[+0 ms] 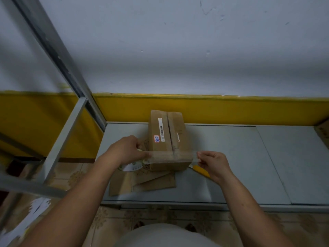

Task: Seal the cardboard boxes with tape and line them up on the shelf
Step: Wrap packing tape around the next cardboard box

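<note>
Two hands: both were raised at the near end of the cardboard box (167,138), one on each side.
Flattened cardboard (142,183): lay on the shelf (240,157) under the box's near end and projected toward the person.
Left hand (124,150): gripped the tape roll (132,166) just outside the near-left corner.
Right hand (211,162): pinched the free end of the tape strip (170,155) just outside the near-right corner. A yellow-handled item (201,171) lay on the shelf beside it.
Tape strip: was stretched taut from left to right between the hands, over the box's near end.
Cardboard box: stood on the shelf with its long axis running away from the person. The centre seam followed that axis, so the strip crossed it at a right angle.
Next move: probably lowering the strip evenly, since both hands were about equally near.
Far right edge: a brown cardboard corner (322,131) was cut off by the frame.
</note>
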Demonstrator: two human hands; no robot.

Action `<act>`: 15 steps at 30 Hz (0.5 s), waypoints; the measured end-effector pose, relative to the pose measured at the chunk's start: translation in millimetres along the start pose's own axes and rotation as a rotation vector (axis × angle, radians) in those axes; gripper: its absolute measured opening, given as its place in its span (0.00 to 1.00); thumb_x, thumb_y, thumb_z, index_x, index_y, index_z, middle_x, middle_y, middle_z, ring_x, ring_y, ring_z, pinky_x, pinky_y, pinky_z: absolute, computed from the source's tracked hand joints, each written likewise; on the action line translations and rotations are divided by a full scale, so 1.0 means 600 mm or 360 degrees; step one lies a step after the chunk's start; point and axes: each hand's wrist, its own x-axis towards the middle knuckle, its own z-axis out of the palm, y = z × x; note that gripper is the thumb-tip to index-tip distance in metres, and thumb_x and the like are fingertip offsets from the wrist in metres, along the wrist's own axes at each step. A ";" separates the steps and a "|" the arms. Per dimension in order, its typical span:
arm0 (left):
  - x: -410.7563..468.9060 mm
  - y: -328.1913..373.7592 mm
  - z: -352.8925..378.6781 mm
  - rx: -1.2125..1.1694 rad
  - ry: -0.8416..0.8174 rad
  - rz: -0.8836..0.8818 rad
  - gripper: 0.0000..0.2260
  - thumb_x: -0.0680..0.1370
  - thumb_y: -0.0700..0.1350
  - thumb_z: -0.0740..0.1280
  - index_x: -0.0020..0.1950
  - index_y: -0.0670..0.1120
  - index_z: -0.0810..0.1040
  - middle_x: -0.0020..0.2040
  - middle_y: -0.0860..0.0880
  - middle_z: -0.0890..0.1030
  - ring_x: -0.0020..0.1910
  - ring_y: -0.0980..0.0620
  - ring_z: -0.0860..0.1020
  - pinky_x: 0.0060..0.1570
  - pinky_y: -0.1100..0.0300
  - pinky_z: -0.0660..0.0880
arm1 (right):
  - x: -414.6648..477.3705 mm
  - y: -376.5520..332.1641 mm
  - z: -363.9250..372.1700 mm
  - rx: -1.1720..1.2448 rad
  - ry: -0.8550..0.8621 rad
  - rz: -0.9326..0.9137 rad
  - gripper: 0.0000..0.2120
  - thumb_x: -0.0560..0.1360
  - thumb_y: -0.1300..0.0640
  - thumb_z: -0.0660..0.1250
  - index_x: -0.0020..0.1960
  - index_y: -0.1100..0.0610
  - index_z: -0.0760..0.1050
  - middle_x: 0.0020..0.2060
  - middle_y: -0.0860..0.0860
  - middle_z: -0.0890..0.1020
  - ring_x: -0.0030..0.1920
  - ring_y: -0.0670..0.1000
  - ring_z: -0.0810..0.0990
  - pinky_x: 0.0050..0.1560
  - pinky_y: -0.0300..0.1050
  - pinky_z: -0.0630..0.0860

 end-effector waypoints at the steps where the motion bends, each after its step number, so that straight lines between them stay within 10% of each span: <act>1: 0.003 0.000 0.000 -0.0025 -0.0019 -0.0008 0.23 0.71 0.67 0.75 0.38 0.46 0.81 0.34 0.49 0.81 0.34 0.51 0.79 0.35 0.55 0.69 | 0.004 0.006 -0.001 -0.0005 0.0003 0.0011 0.02 0.76 0.67 0.74 0.48 0.65 0.84 0.36 0.56 0.85 0.38 0.52 0.81 0.45 0.49 0.81; 15: 0.035 -0.015 0.013 -0.0175 -0.0150 -0.0097 0.25 0.70 0.64 0.79 0.28 0.51 0.71 0.24 0.55 0.70 0.27 0.53 0.69 0.34 0.56 0.63 | 0.040 0.041 -0.004 0.0007 0.0015 0.0039 0.03 0.75 0.67 0.75 0.49 0.66 0.84 0.37 0.58 0.85 0.38 0.52 0.83 0.45 0.48 0.81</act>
